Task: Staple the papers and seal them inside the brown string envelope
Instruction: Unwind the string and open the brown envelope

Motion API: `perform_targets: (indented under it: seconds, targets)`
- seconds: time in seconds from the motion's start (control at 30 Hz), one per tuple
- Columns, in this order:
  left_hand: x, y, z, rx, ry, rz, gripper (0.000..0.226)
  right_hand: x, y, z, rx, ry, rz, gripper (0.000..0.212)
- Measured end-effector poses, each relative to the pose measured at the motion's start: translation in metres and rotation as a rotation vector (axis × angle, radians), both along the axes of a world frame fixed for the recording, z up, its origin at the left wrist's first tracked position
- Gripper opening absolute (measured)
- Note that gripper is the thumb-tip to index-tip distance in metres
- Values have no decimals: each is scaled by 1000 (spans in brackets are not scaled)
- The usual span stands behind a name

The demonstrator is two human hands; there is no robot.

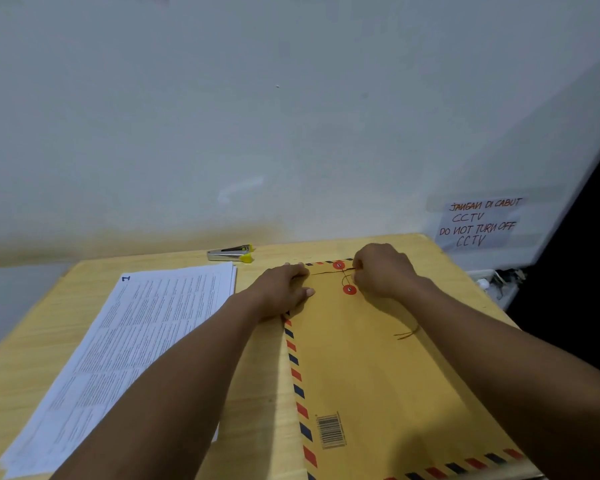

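Observation:
A brown string envelope (371,368) with a red-and-blue striped border lies flat on the right of the wooden table (257,368), flap end far from me. Two red button discs (349,289) sit near the flap with a thin string (345,277) looped between them. My left hand (284,289) presses flat on the envelope's upper left corner. My right hand (383,270) pinches the string beside the discs. A stack of printed papers (129,351) lies on the left of the table. A silver stapler with yellow tips (230,253) rests at the table's far edge.
A pale wall rises right behind the table. A handwritten CCTV notice (478,223) is taped to the wall at the right. The table's right edge drops off into a dark gap, with some white fittings (492,280) beyond it.

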State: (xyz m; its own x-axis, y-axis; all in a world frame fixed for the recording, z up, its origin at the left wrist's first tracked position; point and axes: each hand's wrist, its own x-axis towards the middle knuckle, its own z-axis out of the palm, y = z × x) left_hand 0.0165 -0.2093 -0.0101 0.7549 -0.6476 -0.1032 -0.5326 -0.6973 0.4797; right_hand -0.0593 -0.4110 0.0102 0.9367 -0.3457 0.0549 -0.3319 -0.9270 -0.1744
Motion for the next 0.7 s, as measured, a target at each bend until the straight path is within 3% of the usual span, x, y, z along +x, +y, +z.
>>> perform_targets:
  seconds: [0.3, 0.43, 0.6, 0.7]
  targets:
    - [2, 0, -4, -43, 6, -6, 55, 5, 6, -15, -402, 16, 142, 19]
    - [1, 0, -4, -43, 10, 3, 55, 8, 13, -9, -155, 49, 168, 7]
    - [1, 0, -2, -19, 26, 18, 56, -10, 20, 3, 234, 121, 278, 20]
    - [-1, 1, -1, -27, 45, 35, 56, -30, 16, 10, 325, 243, 314, 26]
